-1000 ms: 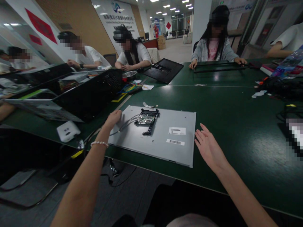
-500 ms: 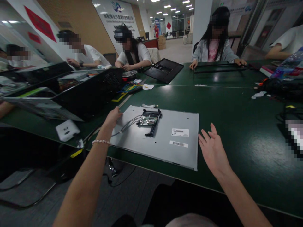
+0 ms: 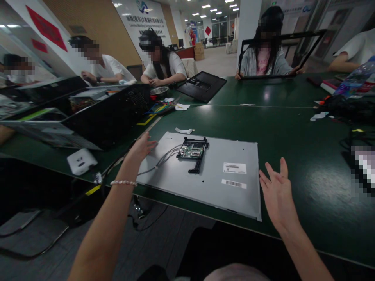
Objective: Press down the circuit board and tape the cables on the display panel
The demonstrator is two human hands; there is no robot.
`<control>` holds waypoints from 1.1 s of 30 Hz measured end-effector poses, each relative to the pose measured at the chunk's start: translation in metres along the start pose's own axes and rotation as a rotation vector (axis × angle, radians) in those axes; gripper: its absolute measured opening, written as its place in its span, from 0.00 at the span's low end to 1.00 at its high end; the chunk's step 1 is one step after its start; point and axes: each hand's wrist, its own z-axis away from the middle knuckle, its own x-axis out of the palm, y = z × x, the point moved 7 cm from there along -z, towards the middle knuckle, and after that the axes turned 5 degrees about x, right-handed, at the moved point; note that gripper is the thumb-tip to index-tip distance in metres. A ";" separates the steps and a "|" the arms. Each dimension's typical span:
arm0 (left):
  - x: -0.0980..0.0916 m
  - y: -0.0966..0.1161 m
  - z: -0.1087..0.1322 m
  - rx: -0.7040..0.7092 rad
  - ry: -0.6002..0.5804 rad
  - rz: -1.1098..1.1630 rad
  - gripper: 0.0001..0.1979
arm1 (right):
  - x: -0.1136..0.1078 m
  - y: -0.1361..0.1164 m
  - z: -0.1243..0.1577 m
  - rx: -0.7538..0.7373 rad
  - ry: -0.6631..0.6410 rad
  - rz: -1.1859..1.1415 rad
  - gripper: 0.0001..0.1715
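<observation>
A flat grey metal display panel (image 3: 178, 183) lies on the green table, its back facing up. On it sit a small green circuit board (image 3: 192, 151) in a black plastic bracket (image 3: 197, 167) and two white labels, the upper label (image 3: 234, 168) and a barcode label (image 3: 233, 184). Thin grey cables (image 3: 164, 160) run from the board toward the left edge. My left hand (image 3: 142, 147) is at the panel's left side, fingers stretched out over its far-left corner. Beside the right edge my right hand (image 3: 277, 191) is spread, its fingertips close to or touching that edge.
A black computer case (image 3: 108, 117) stands on the left, near a small white box (image 3: 82, 161). At the far side lies a black plastic cover (image 3: 202, 86). Across the table a person holds a black frame (image 3: 269, 77). Dark cables (image 3: 348, 109) and a plastic bottle (image 3: 357, 82) are at right.
The panel has shifted to the right and slightly toward me, and my right hand has moved right too. Across the table, the person has lifted the black frame upright.
</observation>
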 end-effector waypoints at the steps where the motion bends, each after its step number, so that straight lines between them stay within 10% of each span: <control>1: 0.001 0.000 0.002 -0.002 -0.010 0.002 0.24 | -0.002 -0.001 0.000 -0.005 0.006 0.006 0.46; 22: 0.078 0.004 0.078 -0.018 -0.322 0.137 0.16 | -0.115 -0.037 -0.037 -0.016 0.166 0.160 0.53; 33: 0.111 0.006 0.115 0.000 -0.413 0.194 0.13 | -0.140 -0.067 -0.036 -0.109 0.189 0.304 0.51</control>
